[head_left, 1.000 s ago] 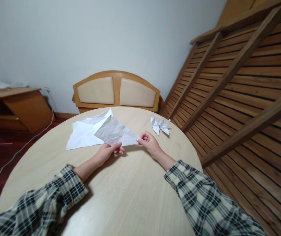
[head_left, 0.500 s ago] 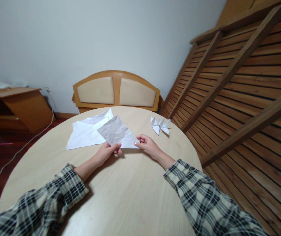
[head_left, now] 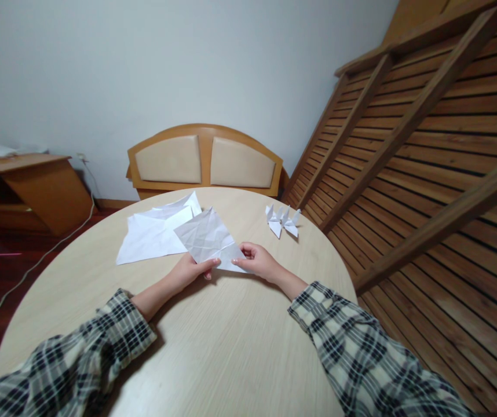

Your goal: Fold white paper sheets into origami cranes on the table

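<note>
"What was the left hand point(head_left: 190, 271) doing?"

"It pinched the near edge of a creased piece of white paper point(head_left: 208, 237), thumb on top, fingers beneath."

"And the right hand point(head_left: 262, 263)?"

"That one pinched the same piece near its right corner, thumb on top and fingers curled in by the edge. The two thumbs lay near each other, pointing inward."

"Where exactly was the piece?"

"Over a round wooden table point(head_left: 240, 347), between the hands, with one corner pointing away from the person. Its left side overlapped some loose white sheets point(head_left: 153, 234) in the view; I couldn't tell whether it touched them."

"Anything on the other side?"

"Small origami cranes point(head_left: 278, 225), bunched together beyond the right hand, well apart from the held paper."

"And around the table?"

"A padded headboard point(head_left: 205, 159) stood beyond it, a slatted wooden panel point(head_left: 422, 150) slanted up on the right, and a wooden cabinet point(head_left: 55, 194) was off to the left."
</note>
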### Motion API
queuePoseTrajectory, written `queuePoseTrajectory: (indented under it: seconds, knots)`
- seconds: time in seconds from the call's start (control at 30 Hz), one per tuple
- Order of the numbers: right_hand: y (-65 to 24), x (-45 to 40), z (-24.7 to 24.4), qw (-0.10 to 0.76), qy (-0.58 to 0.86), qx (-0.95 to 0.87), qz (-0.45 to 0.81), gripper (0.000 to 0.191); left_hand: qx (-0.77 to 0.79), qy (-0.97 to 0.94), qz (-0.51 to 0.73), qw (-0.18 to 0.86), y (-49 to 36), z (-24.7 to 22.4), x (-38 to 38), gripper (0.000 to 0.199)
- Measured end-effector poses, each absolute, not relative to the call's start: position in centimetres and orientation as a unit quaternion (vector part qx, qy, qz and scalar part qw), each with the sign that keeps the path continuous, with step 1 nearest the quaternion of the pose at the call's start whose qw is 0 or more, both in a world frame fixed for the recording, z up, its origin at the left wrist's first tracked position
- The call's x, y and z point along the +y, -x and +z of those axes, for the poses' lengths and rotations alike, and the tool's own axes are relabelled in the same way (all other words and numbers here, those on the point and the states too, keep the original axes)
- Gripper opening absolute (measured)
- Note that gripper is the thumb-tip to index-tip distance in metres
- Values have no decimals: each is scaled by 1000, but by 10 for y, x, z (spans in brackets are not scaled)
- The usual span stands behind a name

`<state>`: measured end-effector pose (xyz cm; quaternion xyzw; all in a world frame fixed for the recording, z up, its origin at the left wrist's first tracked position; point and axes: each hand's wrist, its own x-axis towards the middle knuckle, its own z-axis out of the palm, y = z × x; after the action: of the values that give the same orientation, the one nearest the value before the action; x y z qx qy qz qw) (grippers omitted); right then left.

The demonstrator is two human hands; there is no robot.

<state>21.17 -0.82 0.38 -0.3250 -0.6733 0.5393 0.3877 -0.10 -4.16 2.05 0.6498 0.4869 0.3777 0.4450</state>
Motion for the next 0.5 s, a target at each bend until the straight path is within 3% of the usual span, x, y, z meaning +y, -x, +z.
queuePoseTrajectory:
  seconds: [0.5]
  knots:
    - [-208, -9, 5, 386, 329, -696, 508, 30, 464, -672, 370, 442, 5, 9, -37, 36]
